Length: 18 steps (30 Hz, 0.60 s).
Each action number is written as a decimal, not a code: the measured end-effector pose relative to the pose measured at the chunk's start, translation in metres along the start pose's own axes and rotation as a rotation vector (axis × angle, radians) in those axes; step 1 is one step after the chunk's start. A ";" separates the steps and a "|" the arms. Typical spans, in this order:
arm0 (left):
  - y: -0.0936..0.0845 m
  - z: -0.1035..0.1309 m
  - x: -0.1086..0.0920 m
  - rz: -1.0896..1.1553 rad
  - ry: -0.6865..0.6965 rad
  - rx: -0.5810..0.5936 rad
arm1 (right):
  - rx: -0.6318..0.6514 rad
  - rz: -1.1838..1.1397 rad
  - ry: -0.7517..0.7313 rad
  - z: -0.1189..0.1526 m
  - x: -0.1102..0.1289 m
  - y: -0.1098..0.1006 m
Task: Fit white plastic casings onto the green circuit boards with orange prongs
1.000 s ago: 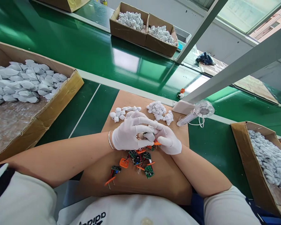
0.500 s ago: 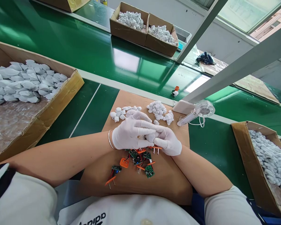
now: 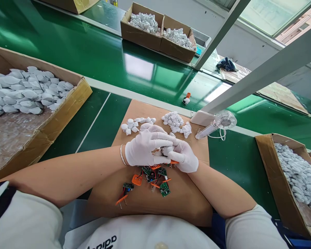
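My gloved left hand (image 3: pixel 147 147) and gloved right hand (image 3: pixel 186 156) meet over the brown board (image 3: pixel 186 193). Between them, the fingers of both hands are closed round a small white plastic shell (image 3: pixel 167 150). An orange plug base (image 3: pixel 174 162) shows just under the right fingers; whether it is joined to the shell is hidden. Just below the hands lies a heap of green circuit boards (image 3: pixel 150 175) with orange plug bases and wires. One more board (image 3: pixel 128 187) with an orange base and metal pins lies apart at the left. Small white shells (image 3: pixel 172 120) are piled beyond the hands.
A clear handheld fan (image 3: pixel 224 120) stands behind the board at right. Cartons of white pieces stand at left (image 3: pixel 64 114), right (image 3: pixel 272 173) and far back (image 3: pixel 142 38). Beyond the pale rail, an orange-and-white piece (image 3: pixel 186 99) lies on the green belt (image 3: pixel 103 62). A grey post slants across the right.
The orange-and-white piece on the green belt has shifted left. My right hand has turned slightly round the white shell, and the plug pins beneath it are now mostly covered.
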<state>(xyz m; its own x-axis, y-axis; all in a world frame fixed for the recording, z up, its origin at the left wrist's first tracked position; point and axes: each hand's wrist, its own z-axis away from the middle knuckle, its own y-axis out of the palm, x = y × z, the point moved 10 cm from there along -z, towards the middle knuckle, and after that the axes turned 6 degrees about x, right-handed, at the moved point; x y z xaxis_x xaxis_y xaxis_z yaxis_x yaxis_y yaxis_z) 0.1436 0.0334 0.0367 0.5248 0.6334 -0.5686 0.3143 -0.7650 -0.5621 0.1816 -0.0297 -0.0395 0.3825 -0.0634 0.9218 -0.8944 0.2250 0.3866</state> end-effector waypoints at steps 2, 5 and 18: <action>-0.003 0.001 0.004 0.023 -0.022 -0.037 | -0.021 0.008 0.016 0.001 -0.002 -0.004; -0.003 0.003 0.007 0.020 -0.021 -0.055 | -0.054 0.089 0.077 0.002 -0.006 -0.008; 0.002 0.005 0.002 -0.033 0.053 -0.032 | -0.124 0.156 0.078 0.004 -0.004 -0.016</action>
<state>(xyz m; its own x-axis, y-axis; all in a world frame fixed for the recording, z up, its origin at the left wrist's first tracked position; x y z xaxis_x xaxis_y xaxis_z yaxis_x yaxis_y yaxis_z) 0.1409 0.0340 0.0316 0.5546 0.6518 -0.5173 0.3569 -0.7479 -0.5598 0.1933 -0.0364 -0.0495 0.2632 0.0561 0.9631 -0.9104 0.3448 0.2287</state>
